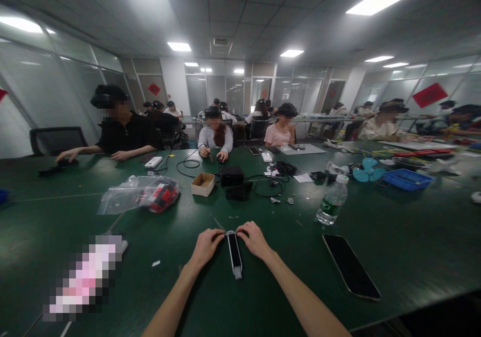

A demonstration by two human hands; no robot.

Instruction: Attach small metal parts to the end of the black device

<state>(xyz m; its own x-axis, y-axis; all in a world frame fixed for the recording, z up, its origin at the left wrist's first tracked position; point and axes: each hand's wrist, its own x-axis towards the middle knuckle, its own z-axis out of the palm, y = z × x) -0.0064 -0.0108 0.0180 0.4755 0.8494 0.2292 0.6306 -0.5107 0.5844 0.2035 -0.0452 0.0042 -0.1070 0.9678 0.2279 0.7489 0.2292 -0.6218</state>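
Note:
A slim device point(235, 254) with a long black face and a whitish frame lies on the green table in front of me, its grey end towards me. My left hand point(208, 246) is closed, thumb and fingers pinched at the device's far left corner. From the other side, my right hand point(255, 241) pinches the far right corner. Just beyond the left fingertips is a thin pale strip point(218, 224); whether a finger touches it I cannot tell.
To the right lie a black phone point(351, 266) and an upright water bottle point(332, 200). Left are a plastic bag point(128, 192) with red-and-black contents and a blurred-out item point(86, 277). Ahead stand a small box point(203, 184), black cables and a blue tray point(408, 179). Several people sit opposite.

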